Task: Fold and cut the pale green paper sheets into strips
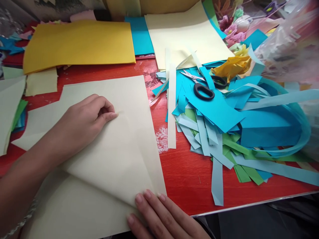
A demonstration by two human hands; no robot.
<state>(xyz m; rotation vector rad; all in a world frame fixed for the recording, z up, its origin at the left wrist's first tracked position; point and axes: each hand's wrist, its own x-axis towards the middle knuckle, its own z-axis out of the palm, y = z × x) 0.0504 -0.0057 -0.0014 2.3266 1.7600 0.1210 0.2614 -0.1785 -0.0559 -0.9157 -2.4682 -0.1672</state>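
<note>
Presently: left hand (83, 124), fingers curled, thumb pressing folded cream paper (119, 156), near left on red table (191, 179); right hand (159, 215), fingers flat, pinning its near corner; scissors (203, 84) on blue scraps (224, 113), far right

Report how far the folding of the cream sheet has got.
Done: the large cream paper sheet is folded over diagonally, its corner brought down to the near edge. In hand: the left hand presses along the fold while the right hand pins the corner. Left: the fold looks soft, not sharply creased; the black-handled scissors lie untouched on blue scraps.
</note>
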